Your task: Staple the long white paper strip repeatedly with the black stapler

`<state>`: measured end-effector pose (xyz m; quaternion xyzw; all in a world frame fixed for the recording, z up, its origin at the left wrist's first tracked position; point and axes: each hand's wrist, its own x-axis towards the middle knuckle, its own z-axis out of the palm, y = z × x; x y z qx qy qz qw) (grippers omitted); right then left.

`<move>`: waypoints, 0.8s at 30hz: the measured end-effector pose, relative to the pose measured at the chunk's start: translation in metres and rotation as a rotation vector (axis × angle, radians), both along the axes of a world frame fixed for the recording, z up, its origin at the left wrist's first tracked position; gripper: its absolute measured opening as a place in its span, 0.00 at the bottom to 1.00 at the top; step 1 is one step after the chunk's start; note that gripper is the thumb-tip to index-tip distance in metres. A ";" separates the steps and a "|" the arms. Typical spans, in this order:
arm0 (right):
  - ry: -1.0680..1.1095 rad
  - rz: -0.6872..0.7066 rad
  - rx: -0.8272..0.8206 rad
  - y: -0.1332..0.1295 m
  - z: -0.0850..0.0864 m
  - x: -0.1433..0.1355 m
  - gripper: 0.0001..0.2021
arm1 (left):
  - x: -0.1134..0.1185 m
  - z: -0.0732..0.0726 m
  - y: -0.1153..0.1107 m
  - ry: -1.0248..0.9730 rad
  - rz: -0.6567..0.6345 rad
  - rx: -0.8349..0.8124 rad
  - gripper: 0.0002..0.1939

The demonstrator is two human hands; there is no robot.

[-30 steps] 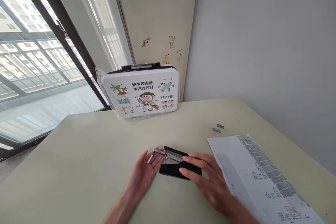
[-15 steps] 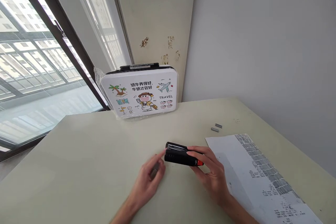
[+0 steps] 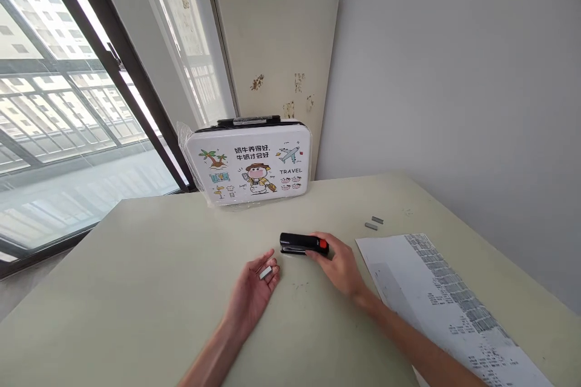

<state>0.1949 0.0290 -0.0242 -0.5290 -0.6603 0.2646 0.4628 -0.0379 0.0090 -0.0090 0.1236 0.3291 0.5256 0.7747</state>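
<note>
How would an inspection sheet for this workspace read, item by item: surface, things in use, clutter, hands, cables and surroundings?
Surface: pale tabletop, faint marks near the hands.
Things in use: black stapler with a red piece at one end; small metallic strip.
Clutter: two similar grey strips; printed sheet at the right.
Hands: left hand half-open, palm up, the strip resting on its fingers; right hand gripping the stapler's red end.
Cables: nothing seen.
Surroundings: plastic-wrapped white case at the table's far side; window left, tall pale unit with brown patches behind, grey wall right.
</note>
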 end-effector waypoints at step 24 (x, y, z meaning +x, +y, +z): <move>-0.435 0.417 0.478 -0.021 0.026 -0.024 0.05 | 0.004 0.004 -0.008 -0.153 -0.380 0.130 0.29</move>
